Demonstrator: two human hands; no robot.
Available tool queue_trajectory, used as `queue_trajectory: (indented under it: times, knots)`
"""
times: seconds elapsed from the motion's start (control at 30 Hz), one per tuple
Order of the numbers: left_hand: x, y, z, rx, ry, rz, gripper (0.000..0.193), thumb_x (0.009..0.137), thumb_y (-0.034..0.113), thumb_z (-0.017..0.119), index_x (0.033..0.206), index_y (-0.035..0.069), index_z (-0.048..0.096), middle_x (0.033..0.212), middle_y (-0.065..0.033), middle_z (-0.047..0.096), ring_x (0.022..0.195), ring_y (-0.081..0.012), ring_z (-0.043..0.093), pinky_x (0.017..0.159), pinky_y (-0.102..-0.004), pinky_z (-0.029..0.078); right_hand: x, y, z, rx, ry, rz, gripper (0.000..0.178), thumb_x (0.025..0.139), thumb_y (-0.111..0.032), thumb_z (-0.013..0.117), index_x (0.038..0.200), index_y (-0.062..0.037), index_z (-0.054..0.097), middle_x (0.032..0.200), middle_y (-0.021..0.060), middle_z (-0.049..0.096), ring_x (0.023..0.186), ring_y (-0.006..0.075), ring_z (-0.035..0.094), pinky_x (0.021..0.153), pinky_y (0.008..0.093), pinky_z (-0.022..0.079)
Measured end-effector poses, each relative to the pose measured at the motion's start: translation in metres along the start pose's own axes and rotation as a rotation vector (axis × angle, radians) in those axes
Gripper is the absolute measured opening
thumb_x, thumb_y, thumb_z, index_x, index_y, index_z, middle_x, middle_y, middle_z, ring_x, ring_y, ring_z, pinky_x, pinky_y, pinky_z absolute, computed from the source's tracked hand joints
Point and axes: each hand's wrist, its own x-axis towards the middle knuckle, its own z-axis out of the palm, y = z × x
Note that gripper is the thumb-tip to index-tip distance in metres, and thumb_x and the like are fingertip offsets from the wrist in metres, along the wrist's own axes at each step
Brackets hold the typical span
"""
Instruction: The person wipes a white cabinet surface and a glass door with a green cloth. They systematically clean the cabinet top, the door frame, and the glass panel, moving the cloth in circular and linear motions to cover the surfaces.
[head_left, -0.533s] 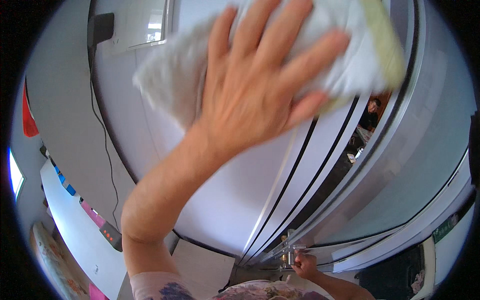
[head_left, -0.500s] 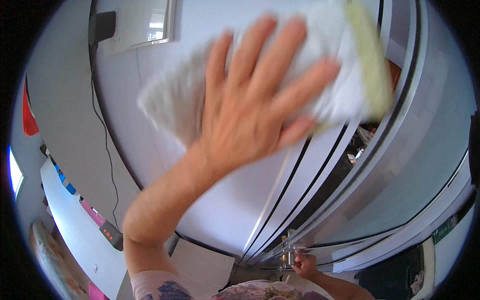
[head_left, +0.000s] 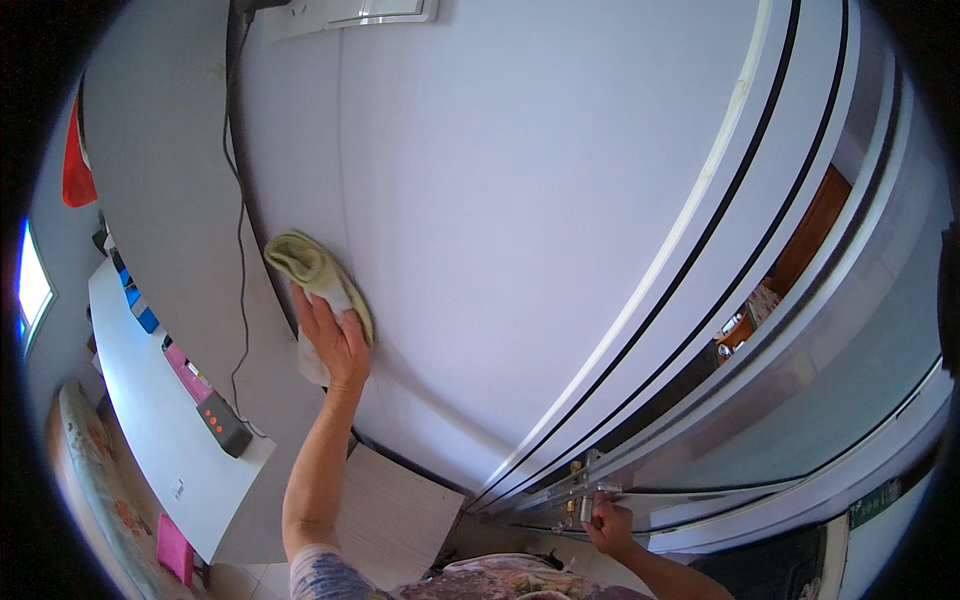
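Note:
Against the left edge of a large white panel [head_left: 540,200], my left hand [head_left: 338,340] presses a folded cloth [head_left: 305,258]. The cloth is white with a yellow-green border, and its folded top stands out above my fingers. Part of it hangs below my palm. At the lower right, my right hand [head_left: 608,525] is closed around a metal door handle [head_left: 587,503] on the edge of a glass door [head_left: 800,410] with a metal frame. The fingers of that hand are partly hidden behind the handle.
A dark cable [head_left: 241,200] runs down a grey surface to a grey power strip [head_left: 224,424] on a white table [head_left: 150,400]. A low wooden-topped piece [head_left: 395,510] stands below the panel. Black stripes border the panel's right side, beside the door gap. A pink stool [head_left: 175,549] is at lower left.
My left hand has swept the cloth from the upper middle down to the panel's left edge, and the cloth is now bunched smaller. My right hand stays on the handle.

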Motion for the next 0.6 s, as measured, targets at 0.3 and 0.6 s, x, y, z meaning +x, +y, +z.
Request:
queue_trajectory:
  times: [0.3,0.6]
  knots:
    - [-0.111,0.079,0.01,0.105,-0.259,0.434,0.052,0.081,0.05,0.048,0.122,0.019,0.045,0.138,-0.0237,0.02,0.128,-0.0432,0.018,0.102,-0.057,0.012,0.003,-0.007,0.005,0.063,0.064,0.067,0.025,0.059,-0.007,0.068,0.062,-0.0085,0.043,0.048,0.0094,0.043,0.044,0.0256,0.049,0.042,0.0351,0.037]
    - [-0.045,0.015,-0.005,0.087,-0.078,0.016,0.056,0.087,0.037,0.04,0.131,0.004,0.032,0.141,-0.0185,0.018,0.131,-0.035,0.014,0.106,-0.0457,0.011,-0.002,-0.004,0.007,0.002,0.057,0.06,0.024,0.061,-0.013,0.068,0.071,-0.0085,0.046,0.049,0.0072,0.047,0.043,0.0268,0.051,0.044,0.0375,0.041]
